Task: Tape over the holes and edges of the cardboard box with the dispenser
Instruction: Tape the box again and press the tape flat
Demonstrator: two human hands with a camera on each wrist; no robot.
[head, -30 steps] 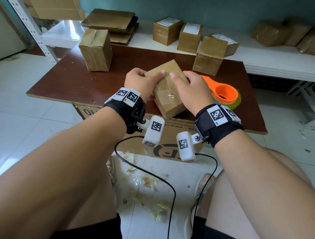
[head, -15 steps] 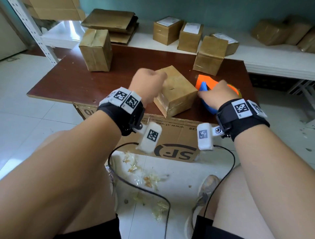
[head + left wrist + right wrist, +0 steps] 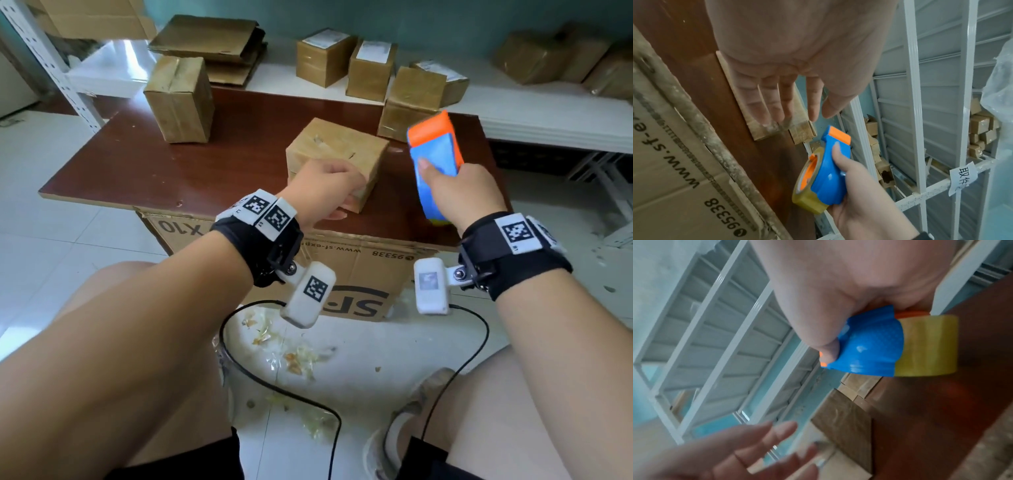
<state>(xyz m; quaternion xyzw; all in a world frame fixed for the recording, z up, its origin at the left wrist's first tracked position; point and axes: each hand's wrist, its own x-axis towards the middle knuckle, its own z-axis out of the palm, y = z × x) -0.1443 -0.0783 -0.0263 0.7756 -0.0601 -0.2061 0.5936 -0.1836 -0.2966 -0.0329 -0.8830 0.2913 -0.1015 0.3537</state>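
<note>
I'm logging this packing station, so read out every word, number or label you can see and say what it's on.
"www.sf-ex", cut off: large brown cardboard carton under the tabletop.
"95338": same carton.
"SF": same carton, large logo, upside down.
"X10": same carton, upside down.
"取件": white paper tag on the shelf rail.
White labels on the far boxes: too small to read.

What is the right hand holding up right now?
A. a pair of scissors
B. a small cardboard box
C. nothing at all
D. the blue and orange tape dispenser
D: the right hand grips the blue and orange tape dispenser in the air beside the cardboard box, which sits on the brown table by the left hand.
</note>
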